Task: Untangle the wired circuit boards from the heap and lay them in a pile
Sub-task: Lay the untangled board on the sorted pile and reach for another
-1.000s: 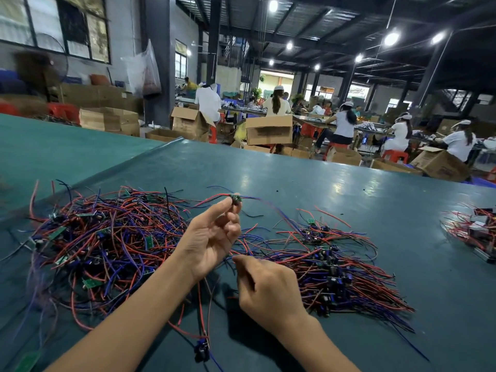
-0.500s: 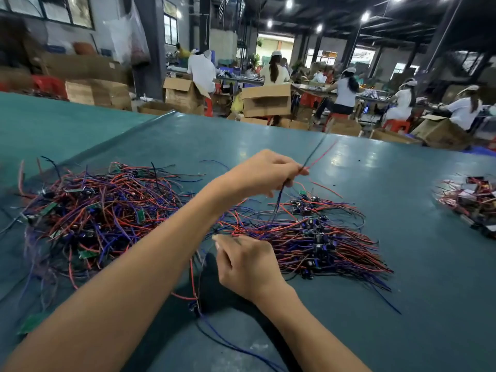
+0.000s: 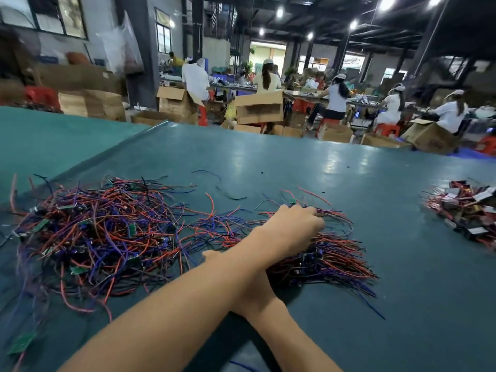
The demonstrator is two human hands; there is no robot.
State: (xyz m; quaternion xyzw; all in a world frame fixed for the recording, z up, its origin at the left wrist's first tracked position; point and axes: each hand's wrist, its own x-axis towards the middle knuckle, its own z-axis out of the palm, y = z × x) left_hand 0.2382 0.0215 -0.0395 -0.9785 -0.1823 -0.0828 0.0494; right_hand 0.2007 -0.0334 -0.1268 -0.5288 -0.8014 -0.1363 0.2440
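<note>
1. Left hand [image 3: 292, 226] is curled knuckles-up on sorted pile [image 3: 335, 261] of wired boards; pinch cannot be told.
2. Right hand [image 3: 251, 287] is mostly hidden under left forearm [image 3: 188, 296]; grip cannot be told.
3. Tangled heap [image 3: 102, 237] is seen left of pile, on green table [image 3: 268, 162].
4. Print on box [image 3: 259, 107] cannot be read.

We're in a factory assembly hall: seated workers [image 3: 336, 100] in rows, open cardboard boxes [image 3: 259, 107] everywhere, red stools [image 3: 386, 129], wire heaps [image 3: 107, 232] across the green counter [image 3: 295, 162].

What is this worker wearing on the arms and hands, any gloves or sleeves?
Nothing shows. The left hand and its forearm carry no glove, sleeve, watch or ring. The right hand, partly hidden, looks bare too.
</note>
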